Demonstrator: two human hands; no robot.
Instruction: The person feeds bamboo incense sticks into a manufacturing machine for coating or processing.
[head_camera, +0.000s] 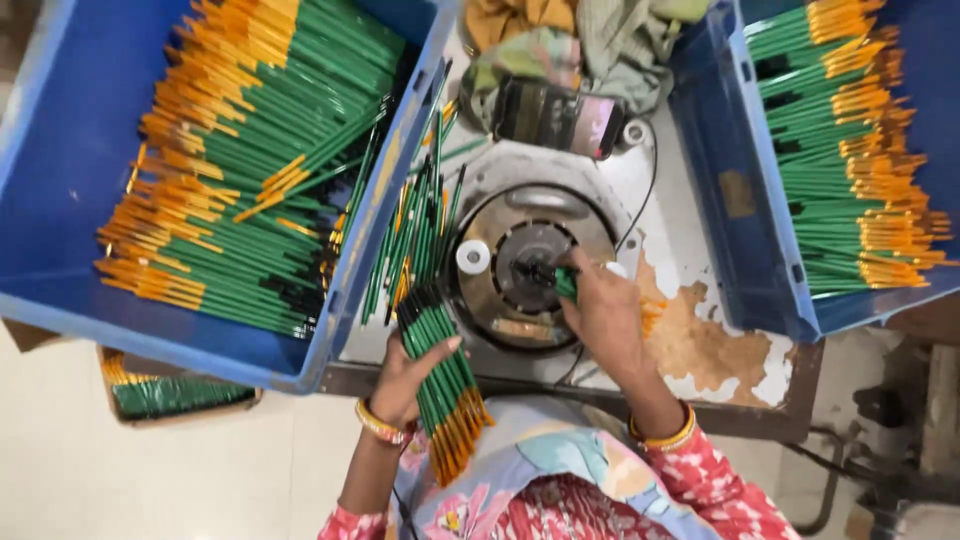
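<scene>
Left crate (60, 200): blue, at 10 o'clock, filled with green brushes (250, 170) with orange ends, lying in rough rows.
Box (170, 395): small, at 8 o'clock under the left crate's edge, with more green brushes inside.
Loose pile (415, 230): green brushes lying on the surface (690, 240) just beside the left crate, at about 11 o'clock from the machine.
Left hand (405, 380): clenched round a bundle (440, 375) of green brushes, orange ends pointing to 5 o'clock, dark tips to 11 o'clock; a bangle sits on the wrist.
Bundle: at 6 o'clock in the view, tilted, its upper end touching the machine's left rim.
Machine (530, 265): round metal disc with a dark hub, at the centre of the surface; a small white ring (473, 257) lies on it at 9 o'clock from the hub.
Right hand (605, 315): grasping one green brush (566, 283), pressing its tip against the hub; fingers pinched round the shaft.
Phone (555, 117): at 12 o'clock from the machine, lying against crumpled cloth (600, 35).
Right crate (740, 200): blue, at 2 o'clock, holding green brushes in neat rows, orange ends to the right.
</scene>
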